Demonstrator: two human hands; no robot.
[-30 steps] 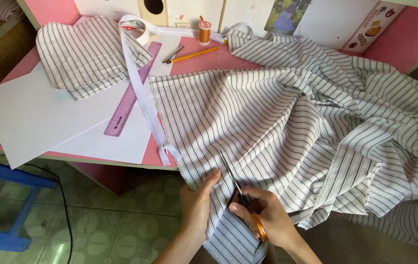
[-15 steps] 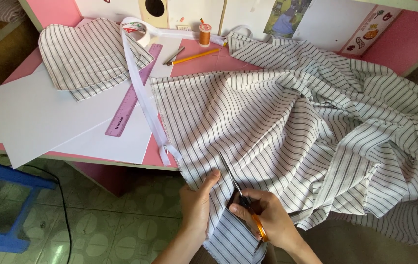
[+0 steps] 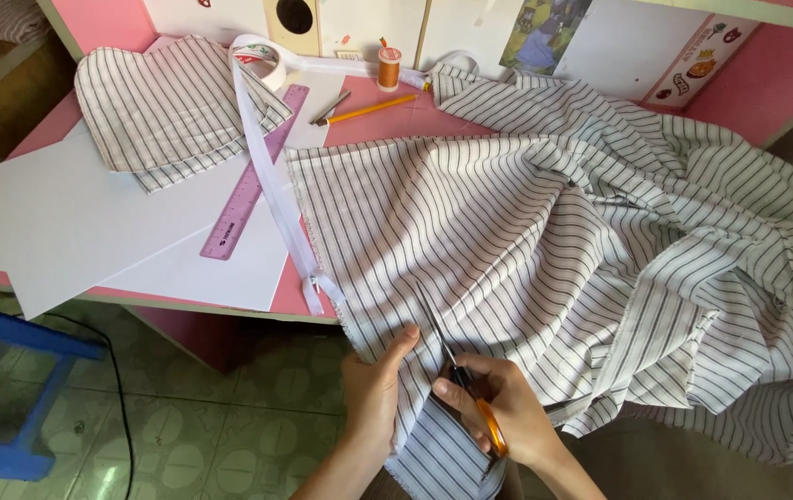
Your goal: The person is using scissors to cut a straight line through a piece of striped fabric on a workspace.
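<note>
At the far left, a blue stool stands on the green floor beside the pink desk. On the desk's left part lie big white paper sheets, and a small folded piece of striped cloth sits near the back left corner. A purple ruler lies slanted on the paper, with a long white zipper running next to it from the back down to the front edge. A roll of tape, a pencil and a spool of orange thread rest near the back edge. The big striped cloth covers the right part of the desk and hangs over the front edge. Below that edge, the left hand pinches the cloth's hanging edge, thumb on top. Just beside it, the right hand has its fingers curled tight around orange-handled scissors. The blades point up into the cloth; they look nearly closed, but that is hard to tell.
</note>
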